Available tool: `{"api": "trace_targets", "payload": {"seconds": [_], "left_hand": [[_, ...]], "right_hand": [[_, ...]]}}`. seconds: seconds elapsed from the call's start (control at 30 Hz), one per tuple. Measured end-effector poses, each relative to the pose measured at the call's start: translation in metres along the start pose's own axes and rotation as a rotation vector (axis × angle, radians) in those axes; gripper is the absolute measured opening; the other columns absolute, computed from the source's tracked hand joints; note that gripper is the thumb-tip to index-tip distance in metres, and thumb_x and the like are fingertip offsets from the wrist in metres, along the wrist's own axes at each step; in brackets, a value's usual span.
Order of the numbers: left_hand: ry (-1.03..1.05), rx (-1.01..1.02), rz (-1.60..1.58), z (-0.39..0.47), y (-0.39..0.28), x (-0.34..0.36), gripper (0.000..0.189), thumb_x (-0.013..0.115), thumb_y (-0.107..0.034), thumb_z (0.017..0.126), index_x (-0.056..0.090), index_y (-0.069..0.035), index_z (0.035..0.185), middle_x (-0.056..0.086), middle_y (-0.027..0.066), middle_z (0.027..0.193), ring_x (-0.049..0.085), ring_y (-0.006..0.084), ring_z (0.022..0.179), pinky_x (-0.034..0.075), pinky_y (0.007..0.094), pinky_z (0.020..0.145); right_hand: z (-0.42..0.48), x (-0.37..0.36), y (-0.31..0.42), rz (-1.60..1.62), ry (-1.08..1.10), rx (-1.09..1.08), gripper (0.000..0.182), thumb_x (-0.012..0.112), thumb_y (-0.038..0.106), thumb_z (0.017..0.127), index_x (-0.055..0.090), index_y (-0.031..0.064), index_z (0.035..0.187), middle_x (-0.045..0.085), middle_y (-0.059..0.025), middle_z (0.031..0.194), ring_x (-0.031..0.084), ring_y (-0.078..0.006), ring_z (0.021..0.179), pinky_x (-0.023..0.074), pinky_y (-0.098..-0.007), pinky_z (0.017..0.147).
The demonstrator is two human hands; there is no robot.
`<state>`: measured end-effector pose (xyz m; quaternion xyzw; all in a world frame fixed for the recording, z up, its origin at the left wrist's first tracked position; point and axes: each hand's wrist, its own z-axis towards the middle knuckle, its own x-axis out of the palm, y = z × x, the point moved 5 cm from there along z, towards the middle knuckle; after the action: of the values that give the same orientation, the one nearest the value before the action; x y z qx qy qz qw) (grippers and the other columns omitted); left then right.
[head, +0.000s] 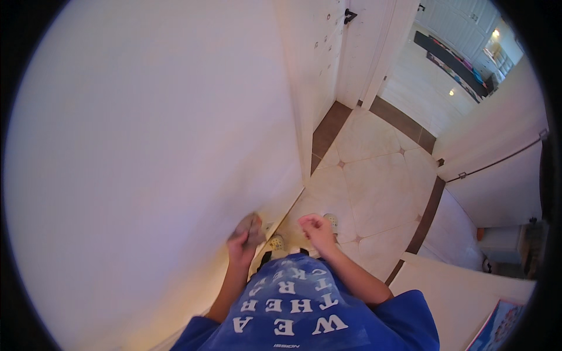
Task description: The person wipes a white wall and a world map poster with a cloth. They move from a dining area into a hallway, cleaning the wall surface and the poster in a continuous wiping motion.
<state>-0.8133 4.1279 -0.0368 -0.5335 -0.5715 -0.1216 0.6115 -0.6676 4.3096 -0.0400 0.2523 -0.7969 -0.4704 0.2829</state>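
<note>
My left hand (241, 248) holds a crumpled grey-brown cloth (250, 228), slightly blurred, close to a large pale wall or panel surface (153, 131). To its right, my right hand (318, 230) is raised above the tiled floor with its fingers curled; whether something small is between the fingertips cannot be told. Both hands are in front of my blue shirt (303, 302), which bears white lettering. Below them show pale clogs, one (276, 242) beside the lower edge of the pale surface and one (331, 221) partly behind my right hand.
Cream floor tiles (377, 188) with a dark brown border run ahead to a white door with a black handle (350, 16). Beyond a doorway lie a dark mat (452, 59) and white cabinets (456, 22). At lower right is a pale flat surface (456, 289) with a colourful printed item (498, 327).
</note>
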Motion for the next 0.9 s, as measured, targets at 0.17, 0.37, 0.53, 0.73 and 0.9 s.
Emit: {"api": "trace_targets", "payload": {"seconds": [0.17, 0.37, 0.53, 0.73, 0.9], "left_hand": [[-0.239, -0.006, -0.014, 0.123, 0.042, 0.051, 0.038, 0.046, -0.01, 0.092, 0.039, 0.002, 0.127, 0.048, 0.0197, 0.125, 0.05, 0.0328, 0.114, 0.04, 0.0412, 0.101], [-0.423, 0.025, -0.156, 0.196, 0.069, 0.075, 0.028, 0.043, -0.013, 0.094, 0.047, -0.002, 0.119, 0.054, 0.0153, 0.116, 0.053, 0.0296, 0.109, 0.046, 0.0456, 0.093], [-0.53, 0.124, -0.291, 0.134, 0.047, 0.066, 0.033, 0.058, -0.017, 0.076, 0.054, -0.005, 0.107, 0.06, 0.0097, 0.101, 0.058, 0.0245, 0.086, 0.049, 0.0428, 0.074], [-0.963, 0.516, -0.402, -0.057, 0.004, -0.019, 0.022, 0.06, -0.018, 0.069, 0.054, -0.011, 0.089, 0.058, 0.0027, 0.079, 0.053, 0.0159, 0.056, 0.044, 0.0268, 0.047], [-1.035, 1.138, -0.265, -0.215, -0.049, -0.051, 0.026, 0.04, -0.022, 0.081, 0.058, -0.008, 0.093, 0.059, 0.0051, 0.074, 0.045, 0.009, 0.047, 0.035, 0.0194, 0.038]], "right_hand": [[0.018, -0.124, 0.041, 0.168, -0.089, 0.263, 0.011, 0.057, 0.015, 0.085, 0.06, 0.0056, 0.09, 0.044, 0.0043, 0.058, 0.04, -0.007, 0.05, 0.0321, -0.023, 0.046], [0.051, -0.19, 0.076, 0.514, -0.14, 0.309, 0.009, 0.058, 0.017, 0.084, 0.053, 0.0098, 0.086, 0.029, 0.0068, 0.054, 0.031, -0.0076, 0.047, 0.0241, -0.0234, 0.044], [0.1, -0.157, 0.073, 0.481, 0.154, 0.462, 0.008, 0.057, 0.018, 0.084, 0.053, 0.0121, 0.081, 0.029, 0.0069, 0.053, 0.03, -0.0075, 0.046, 0.0234, -0.0235, 0.042], [0.121, -0.073, 0.023, 0.241, 0.459, 0.811, 0.01, 0.055, 0.017, 0.085, 0.051, 0.0123, 0.077, 0.027, 0.0068, 0.051, 0.027, -0.0079, 0.043, 0.0225, -0.0254, 0.04], [0.097, -0.016, 0.007, 0.048, 0.671, 0.869, 0.009, 0.056, 0.017, 0.085, 0.053, 0.0104, 0.08, 0.028, 0.0069, 0.051, 0.026, -0.0079, 0.043, 0.0226, -0.0249, 0.042]]}}
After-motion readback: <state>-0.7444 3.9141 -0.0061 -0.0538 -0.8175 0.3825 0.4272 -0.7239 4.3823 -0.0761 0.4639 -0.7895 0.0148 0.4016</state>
